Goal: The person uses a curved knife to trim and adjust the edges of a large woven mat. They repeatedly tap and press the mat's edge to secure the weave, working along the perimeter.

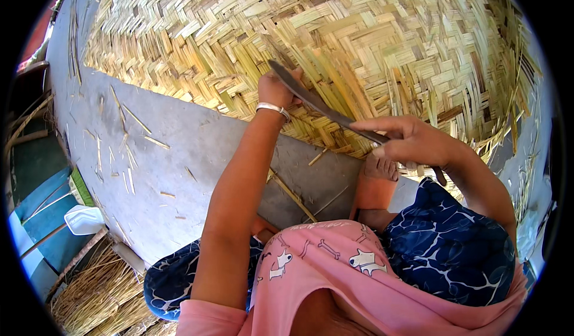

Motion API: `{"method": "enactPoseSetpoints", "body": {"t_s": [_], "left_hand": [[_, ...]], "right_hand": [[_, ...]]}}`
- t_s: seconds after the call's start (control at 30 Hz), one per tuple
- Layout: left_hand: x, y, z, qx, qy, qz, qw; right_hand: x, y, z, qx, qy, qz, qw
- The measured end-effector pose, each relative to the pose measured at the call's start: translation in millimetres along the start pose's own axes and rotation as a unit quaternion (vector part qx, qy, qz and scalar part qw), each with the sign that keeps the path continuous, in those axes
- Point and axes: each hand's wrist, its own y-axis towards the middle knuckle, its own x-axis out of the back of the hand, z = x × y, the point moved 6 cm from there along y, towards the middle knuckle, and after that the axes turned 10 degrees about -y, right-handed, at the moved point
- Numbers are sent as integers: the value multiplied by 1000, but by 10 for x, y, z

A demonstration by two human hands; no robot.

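Your right hand (412, 139) is bent round the long dark blade (323, 107) near its low end. The blade slants up and left, its tip close by your left hand (275, 91), over the woven mat (418, 43) ahead. I can't tell if that hand grips.

Left hand (275, 91), 12 o'clock: fingertips hidden behind the knife (317, 103); grip on the woven mat (418, 49) cannot be confirmed.
Knife handle, 3 o'clock: mostly covered by the right hand (412, 140).
Mat's far border, 12 o'clock: cut off by the upper edge.
Pink shirt (323, 261), 6 o'clock: cut off by the lower edge.
Straw bundle (98, 285), 8 o'clock: cropped by the dark rim; stalks too fine to count.
White container (85, 220), 8 o'clock: contents too small to tell.
Red surface (39, 34), 10 o'clock: cropped and blurred; kind undetermined.
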Motion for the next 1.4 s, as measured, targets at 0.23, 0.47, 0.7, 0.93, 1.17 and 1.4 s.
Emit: {"method": "enactPoseSetpoints", "body": {"t_s": [0.23,0.47,0.7,0.93,1.17,1.4], "left_hand": [[16,-96,49,-5,-88,-36,995],[11,-118,107,76,-219,-41,972],[5,-92,67,80,-202,-69,974],[-61,-189,-9,90,-228,-55,968],[-176,-431,-30,180,-251,-34,951],[-175,-106,52,184,-185,-103,960]], "right_hand": [[256,204,-105,-24,-103,-72,992],[120,263,-62,-24,-427,-186,885],[41,304,-79,-28,-382,-180,906],[-85,628,-225,20,-404,-269,874],[-21,717,-251,60,-404,-302,861],[7,730,-259,49,-404,-289,867]]}}
